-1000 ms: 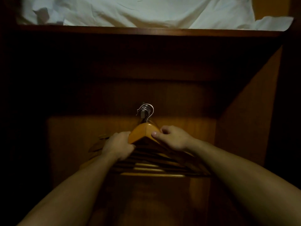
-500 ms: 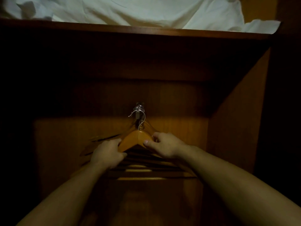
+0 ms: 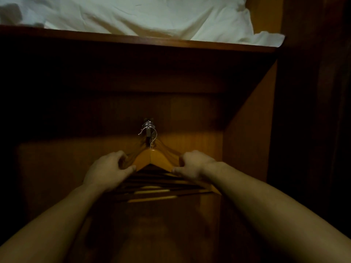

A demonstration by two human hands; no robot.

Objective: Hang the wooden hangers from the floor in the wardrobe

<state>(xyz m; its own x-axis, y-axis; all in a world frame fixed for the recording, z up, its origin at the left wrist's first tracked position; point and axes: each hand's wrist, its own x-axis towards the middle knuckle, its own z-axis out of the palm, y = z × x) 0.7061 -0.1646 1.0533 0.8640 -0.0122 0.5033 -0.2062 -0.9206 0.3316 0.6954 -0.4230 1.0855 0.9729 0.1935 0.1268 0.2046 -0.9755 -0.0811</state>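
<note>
Inside a dim wooden wardrobe, several wooden hangers (image 3: 154,158) hang in a tight stack, their silver hooks (image 3: 149,127) bunched on a short metal rail end. My left hand (image 3: 111,168) grips the left shoulder of the stack. The right shoulder is held by my right hand (image 3: 191,165). The front hanger's hook curls just below the other hooks; whether it sits on the rail I cannot tell. The lower bars of the hangers show between my forearms.
A wooden shelf (image 3: 171,43) runs across above, carrying white bedding (image 3: 142,14). The wardrobe's back panel (image 3: 66,168) is behind the hangers, and its right side wall (image 3: 252,130) stands close to my right arm. The left side is in deep shadow.
My hands have slid apart from the hanger's peak to its shoulders. The front hanger's hook has dropped a little below the bunched hooks, and the view has shifted slightly.
</note>
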